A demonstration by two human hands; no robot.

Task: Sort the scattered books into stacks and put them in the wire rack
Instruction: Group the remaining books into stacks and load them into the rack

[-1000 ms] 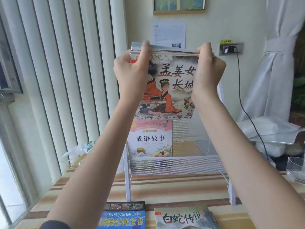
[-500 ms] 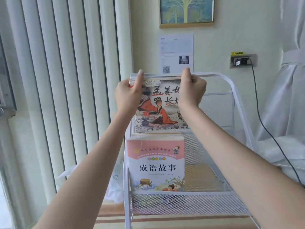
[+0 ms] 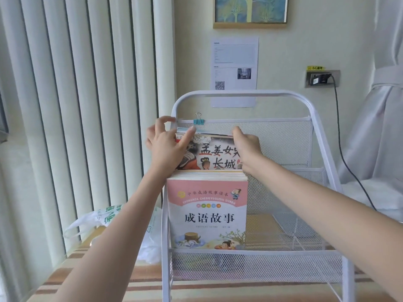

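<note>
A white wire rack stands on the striped table. Its front tier holds a stack of pink-covered books standing upright at the left. Behind it, in the upper back tier, stands a stack of picture books with a red-robed figure on the front cover. My left hand grips the stack's top left corner, thumb across the cover. My right hand grips its top right corner. The lower half of this stack is hidden behind the pink books.
A blue binder clip hangs on the back tier's top rail. White plastic bags lie left of the rack beside the vertical blinds. A black cable runs down from a wall socket at the right. The rack's right side holds no books.
Both hands have lowered the picture-book stack from above the rack down into the back tier behind the pink books. The camera view has shifted upward and closer to the rack.
</note>
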